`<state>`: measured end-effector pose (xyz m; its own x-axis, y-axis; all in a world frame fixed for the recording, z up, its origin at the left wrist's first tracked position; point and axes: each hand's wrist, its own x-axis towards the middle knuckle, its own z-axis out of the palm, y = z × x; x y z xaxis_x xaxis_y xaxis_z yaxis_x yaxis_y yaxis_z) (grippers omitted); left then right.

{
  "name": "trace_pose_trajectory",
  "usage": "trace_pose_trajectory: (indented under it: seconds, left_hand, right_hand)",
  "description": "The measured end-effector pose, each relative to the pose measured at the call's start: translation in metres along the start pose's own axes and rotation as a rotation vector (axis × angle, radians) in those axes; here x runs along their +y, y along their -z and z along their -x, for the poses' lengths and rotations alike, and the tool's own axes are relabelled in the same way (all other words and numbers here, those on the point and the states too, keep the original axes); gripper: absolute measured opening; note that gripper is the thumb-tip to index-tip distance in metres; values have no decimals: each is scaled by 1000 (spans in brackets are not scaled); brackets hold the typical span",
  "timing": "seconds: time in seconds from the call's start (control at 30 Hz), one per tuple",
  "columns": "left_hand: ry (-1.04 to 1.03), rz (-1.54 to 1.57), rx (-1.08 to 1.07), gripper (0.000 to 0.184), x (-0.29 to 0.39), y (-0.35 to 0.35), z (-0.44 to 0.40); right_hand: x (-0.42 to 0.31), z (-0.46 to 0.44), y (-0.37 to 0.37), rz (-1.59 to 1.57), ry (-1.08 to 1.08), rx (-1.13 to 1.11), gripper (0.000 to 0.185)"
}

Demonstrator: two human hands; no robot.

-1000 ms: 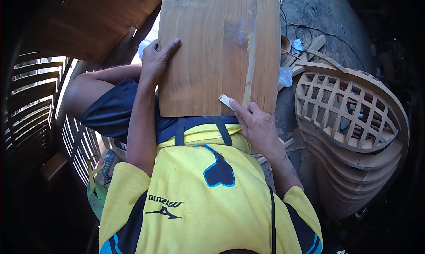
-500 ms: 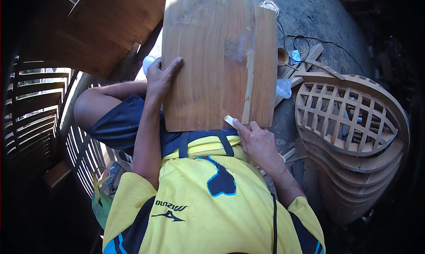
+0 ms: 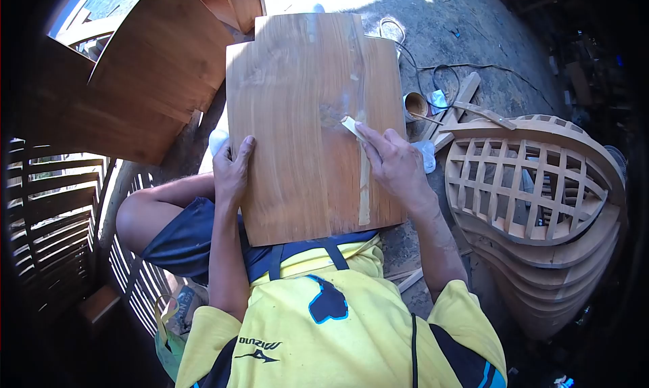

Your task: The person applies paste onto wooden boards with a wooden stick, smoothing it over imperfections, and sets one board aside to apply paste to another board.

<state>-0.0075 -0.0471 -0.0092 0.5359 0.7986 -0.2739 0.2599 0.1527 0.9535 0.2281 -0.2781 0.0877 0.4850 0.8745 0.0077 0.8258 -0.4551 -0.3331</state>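
Observation:
A wide wooden panel lies across my lap, with a pale filler-like strip running down its right part and a greyish patch near its middle. My left hand grips the panel's left edge, thumb on the top face, fingers hidden beneath. In my right hand is a small pale block, pinched at its end and held at the panel's surface beside the greyish patch. Whether the block touches the wood is hard to tell.
A ribbed wooden frame with a lattice stands at the right. Near it are crossed wooden strips, a round container, a clear plastic bag and a dark cable. Large brown boards stand at the upper left.
My right hand has moved up the panel with the pale block, from near the bottom edge to the middle. The panel appears lower in view, its stepped top edge now showing. My left hand still grips it.

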Motion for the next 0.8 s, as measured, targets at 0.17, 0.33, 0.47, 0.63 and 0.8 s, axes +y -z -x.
trace_pose_trajectory:
  seconds: [0.17,0.33,0.47,0.63,0.8]
  left_hand:
    - [17,-6,10,42,3,0,0]
    - [39,1,16,42,4,-1,-1]
    - [57,-36,20,43,6,-1,-4]
    - [17,-1,27,43,5,0,-4]
    - [7,-5,19,43,2,1,-6]
  right_hand:
    - [-12,-36,-3,9,67,-61,40]
    - [-16,-39,-13,71,106,-118,42]
    - [-21,-38,8,160,57,-274,41]
    - [-23,-45,-6,134,72,-166,39]
    - [-17,-35,17,152,65,-306,38]
